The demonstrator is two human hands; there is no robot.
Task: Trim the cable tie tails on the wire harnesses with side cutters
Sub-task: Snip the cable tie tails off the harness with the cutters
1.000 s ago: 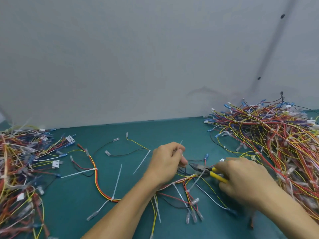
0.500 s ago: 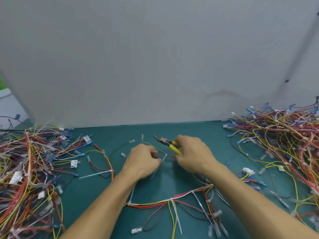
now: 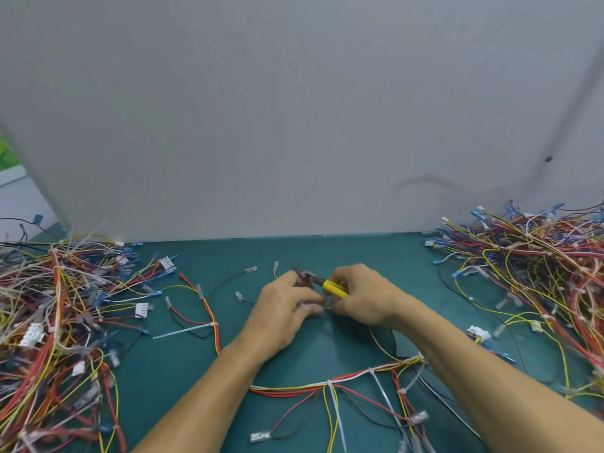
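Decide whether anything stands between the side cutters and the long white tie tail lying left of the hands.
Yes. The left hand sits between the side cutters, gripped by the right hand, and that tie tail. Beyond the hand there is mostly bare green mat.

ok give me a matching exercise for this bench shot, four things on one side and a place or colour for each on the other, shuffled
Things:
1. side cutters
2. mat
3. long cable tie tail
4. harness with untrimmed ties

Descriptions:
A. teal green
B. nearest the camera, low in the view
C. yellow handles, gripped by the right hand
D. white, lying left of the left hand

Pairs: 1-C, 2-A, 3-D, 4-B
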